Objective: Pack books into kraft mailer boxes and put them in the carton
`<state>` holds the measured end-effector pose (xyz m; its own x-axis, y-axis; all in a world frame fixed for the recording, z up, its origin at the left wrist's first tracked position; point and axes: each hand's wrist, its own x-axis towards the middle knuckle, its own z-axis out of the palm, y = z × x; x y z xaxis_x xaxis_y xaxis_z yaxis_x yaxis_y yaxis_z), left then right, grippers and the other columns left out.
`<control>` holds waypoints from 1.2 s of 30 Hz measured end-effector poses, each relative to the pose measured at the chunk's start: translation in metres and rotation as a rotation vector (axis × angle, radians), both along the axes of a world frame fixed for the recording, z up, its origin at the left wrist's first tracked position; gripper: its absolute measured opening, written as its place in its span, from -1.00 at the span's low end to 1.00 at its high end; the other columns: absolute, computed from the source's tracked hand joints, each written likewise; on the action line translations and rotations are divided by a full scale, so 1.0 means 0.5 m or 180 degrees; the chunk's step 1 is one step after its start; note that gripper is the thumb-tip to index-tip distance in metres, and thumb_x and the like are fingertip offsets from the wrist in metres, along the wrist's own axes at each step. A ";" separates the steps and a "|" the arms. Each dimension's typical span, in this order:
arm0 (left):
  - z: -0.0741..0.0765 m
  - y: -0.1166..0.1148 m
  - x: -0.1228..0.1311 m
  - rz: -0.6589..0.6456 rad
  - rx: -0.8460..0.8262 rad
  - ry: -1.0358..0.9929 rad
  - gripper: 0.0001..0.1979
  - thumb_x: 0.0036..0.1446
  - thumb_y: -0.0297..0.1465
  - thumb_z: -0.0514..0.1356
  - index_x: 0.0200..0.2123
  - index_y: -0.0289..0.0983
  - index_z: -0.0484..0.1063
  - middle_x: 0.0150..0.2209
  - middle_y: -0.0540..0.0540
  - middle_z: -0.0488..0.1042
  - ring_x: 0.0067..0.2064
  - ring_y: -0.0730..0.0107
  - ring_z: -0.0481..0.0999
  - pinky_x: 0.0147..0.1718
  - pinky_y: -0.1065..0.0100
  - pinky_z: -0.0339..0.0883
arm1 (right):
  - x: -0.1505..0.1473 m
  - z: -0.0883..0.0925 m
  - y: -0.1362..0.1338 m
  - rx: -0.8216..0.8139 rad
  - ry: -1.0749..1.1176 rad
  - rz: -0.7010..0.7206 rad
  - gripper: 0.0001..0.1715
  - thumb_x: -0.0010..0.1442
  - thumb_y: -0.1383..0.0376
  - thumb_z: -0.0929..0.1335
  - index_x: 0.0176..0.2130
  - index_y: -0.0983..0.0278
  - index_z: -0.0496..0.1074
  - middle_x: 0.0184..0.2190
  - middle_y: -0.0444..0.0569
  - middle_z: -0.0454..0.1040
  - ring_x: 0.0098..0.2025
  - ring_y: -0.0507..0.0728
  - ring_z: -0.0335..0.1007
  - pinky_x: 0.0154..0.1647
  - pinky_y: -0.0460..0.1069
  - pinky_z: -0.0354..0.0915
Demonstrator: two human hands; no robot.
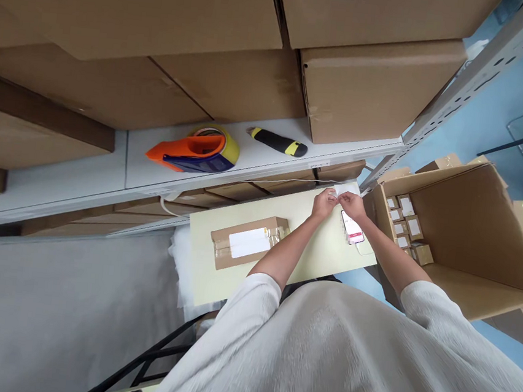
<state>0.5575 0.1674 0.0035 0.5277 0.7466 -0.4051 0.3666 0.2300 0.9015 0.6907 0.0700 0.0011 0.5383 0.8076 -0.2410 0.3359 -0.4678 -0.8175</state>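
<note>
Side by side at the table's far right end, my left hand (324, 203) and my right hand (352, 205) are closed, fingertips pinched together. Between and just beyond them shows a small white piece of paper (348, 188), perhaps a label; both hands seem to grip it, though the fingers partly hide it. Below the right hand lies a phone (353, 228) with its screen lit and a white cable attached. Left of my forearms, a taped cardboard box (248, 243) with a white label on top rests on the pale table (202, 276).
On the shelf (152, 176) beyond the table lie an orange tape dispenser (196, 151) and a black-and-yellow utility knife (278, 142). Large cardboard cartons (382, 90) crowd above. To the right, an open carton (470, 234) holds several small labelled boxes (407, 205).
</note>
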 end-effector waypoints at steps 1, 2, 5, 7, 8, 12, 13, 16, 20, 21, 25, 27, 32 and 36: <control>0.000 -0.001 0.001 0.0001 -0.0021 0.0015 -0.60 0.09 -0.57 0.50 0.00 -0.20 0.64 -0.38 0.03 0.66 -0.28 0.33 0.69 0.00 0.22 0.57 | 0.001 0.000 0.000 -0.0040 -0.0097 0.0072 -0.79 0.28 0.14 0.41 -0.27 0.15 0.64 -0.26 0.01 0.73 -0.15 0.30 0.65 -0.02 0.13 0.52; 0.000 -0.001 0.001 0.0003 -0.0028 0.0032 -0.58 0.08 -0.58 0.51 0.01 -0.19 0.64 -0.38 0.04 0.66 -0.28 0.32 0.69 0.00 0.22 0.57 | 0.002 0.000 -0.001 -0.0075 -0.0195 0.0158 -0.80 0.30 0.15 0.40 -0.25 0.15 0.63 -0.25 0.02 0.72 -0.16 0.30 0.64 -0.03 0.12 0.51; 0.000 -0.003 0.001 0.0045 -0.0002 0.0088 -0.54 0.08 -0.59 0.49 0.04 -0.17 0.64 -0.37 0.03 0.67 -0.27 0.30 0.70 0.01 0.20 0.57 | 0.003 -0.006 -0.003 -0.0146 -0.0423 0.0386 -0.79 0.38 0.15 0.36 -0.20 0.14 0.58 -0.23 0.07 0.69 -0.18 0.31 0.58 -0.07 0.12 0.48; -0.001 -0.003 0.002 0.0066 0.0009 0.0125 -0.55 0.11 -0.60 0.46 0.05 -0.18 0.63 -0.35 0.01 0.69 -0.26 0.28 0.70 0.00 0.20 0.57 | 0.001 -0.012 -0.004 -0.0183 -0.0477 0.0422 -0.78 0.43 0.13 0.33 -0.17 0.14 0.54 -0.22 0.11 0.67 -0.19 0.32 0.55 -0.09 0.13 0.47; -0.001 -0.003 0.002 0.0065 0.0016 0.0142 -0.56 0.11 -0.60 0.45 0.06 -0.18 0.63 -0.33 0.00 0.69 -0.26 0.27 0.71 -0.01 0.20 0.57 | 0.000 -0.015 -0.005 -0.0197 -0.0476 0.0411 -0.77 0.45 0.12 0.32 -0.16 0.14 0.53 -0.21 0.12 0.67 -0.19 0.33 0.54 -0.09 0.14 0.47; -0.003 -0.001 0.007 0.0039 0.0024 0.0151 -0.55 0.10 -0.57 0.46 0.06 -0.16 0.63 -0.33 0.01 0.69 -0.25 0.27 0.71 -0.01 0.22 0.57 | -0.002 -0.019 -0.005 -0.0157 -0.0385 0.0283 -0.75 0.46 0.11 0.32 -0.18 0.14 0.53 -0.20 0.11 0.67 -0.17 0.33 0.55 -0.05 0.14 0.46; -0.004 0.000 0.008 0.0057 0.0018 0.0139 -0.54 0.10 -0.56 0.46 0.07 -0.16 0.63 -0.33 0.02 0.69 -0.24 0.27 0.71 -0.01 0.23 0.57 | -0.002 -0.017 -0.005 -0.0135 -0.0358 0.0242 -0.75 0.45 0.11 0.32 -0.19 0.13 0.54 -0.20 0.09 0.68 -0.17 0.32 0.56 -0.05 0.13 0.46; -0.004 -0.001 0.009 0.0085 0.0007 0.0099 -0.57 0.12 -0.54 0.47 0.06 -0.16 0.63 -0.33 0.02 0.68 -0.24 0.29 0.71 -0.01 0.24 0.57 | 0.002 -0.007 -0.004 -0.0104 -0.0279 0.0181 -0.78 0.39 0.14 0.37 -0.23 0.14 0.60 -0.24 0.02 0.71 -0.17 0.29 0.58 -0.06 0.09 0.45; -0.002 -0.004 0.008 0.0006 0.0063 0.0086 -0.58 0.11 -0.58 0.47 0.03 -0.17 0.64 -0.34 0.01 0.68 -0.23 0.27 0.70 0.02 0.22 0.56 | 0.005 0.011 -0.004 -0.0196 -0.0365 0.0326 -0.81 0.36 0.22 0.40 -0.23 0.16 0.66 -0.23 0.03 0.73 -0.16 0.29 0.60 -0.06 0.07 0.42; -0.002 -0.004 0.008 -0.0001 0.0070 0.0086 -0.57 0.10 -0.59 0.46 0.03 -0.16 0.64 -0.34 0.01 0.67 -0.23 0.27 0.70 0.03 0.22 0.55 | 0.004 0.015 -0.004 -0.0239 -0.0467 0.0399 -0.81 0.37 0.24 0.40 -0.22 0.16 0.66 -0.21 0.04 0.73 -0.15 0.29 0.60 -0.07 0.07 0.41; 0.001 -0.007 0.008 0.0080 -0.0036 0.0061 -0.55 0.10 -0.61 0.45 0.05 -0.17 0.62 -0.35 0.02 0.67 -0.24 0.28 0.69 0.01 0.21 0.55 | -0.004 0.026 -0.006 -0.0403 -0.1013 0.0725 -0.73 0.51 0.25 0.32 -0.09 0.19 0.64 -0.02 0.12 0.69 -0.07 0.30 0.57 -0.07 0.06 0.35; 0.003 -0.007 0.008 0.0112 -0.0095 0.0025 -0.55 0.12 -0.61 0.42 0.07 -0.18 0.59 -0.35 0.02 0.67 -0.25 0.29 0.69 -0.01 0.22 0.55 | -0.009 0.028 -0.008 -0.0490 -0.1236 0.0880 -0.67 0.58 0.25 0.25 0.00 0.21 0.60 0.06 0.16 0.66 -0.03 0.29 0.55 -0.05 0.05 0.32; 0.010 -0.007 0.000 0.0161 0.0026 0.0111 -0.59 0.13 -0.62 0.40 0.02 -0.16 0.58 -0.34 0.05 0.65 -0.22 0.28 0.69 -0.01 0.25 0.51 | -0.004 0.025 -0.015 -0.0542 -0.1490 0.1034 -0.63 0.64 0.23 0.17 0.06 0.24 0.52 0.09 0.19 0.62 0.00 0.30 0.52 -0.02 0.05 0.30; 0.016 -0.001 -0.008 0.0289 0.0185 0.0386 -0.60 0.13 -0.64 0.37 -0.02 -0.12 0.57 -0.35 0.05 0.63 -0.18 0.28 0.68 0.00 0.29 0.47 | 0.019 0.024 -0.020 -0.0742 -0.1571 0.0762 -0.64 0.63 0.24 0.15 0.03 0.25 0.49 0.08 0.24 0.60 -0.01 0.32 0.50 -0.03 0.07 0.30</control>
<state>0.5533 0.1670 0.0116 0.4067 0.8131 -0.4164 0.4535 0.2159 0.8647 0.7002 0.0598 0.0129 0.4414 0.8761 -0.1942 0.7682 -0.4807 -0.4228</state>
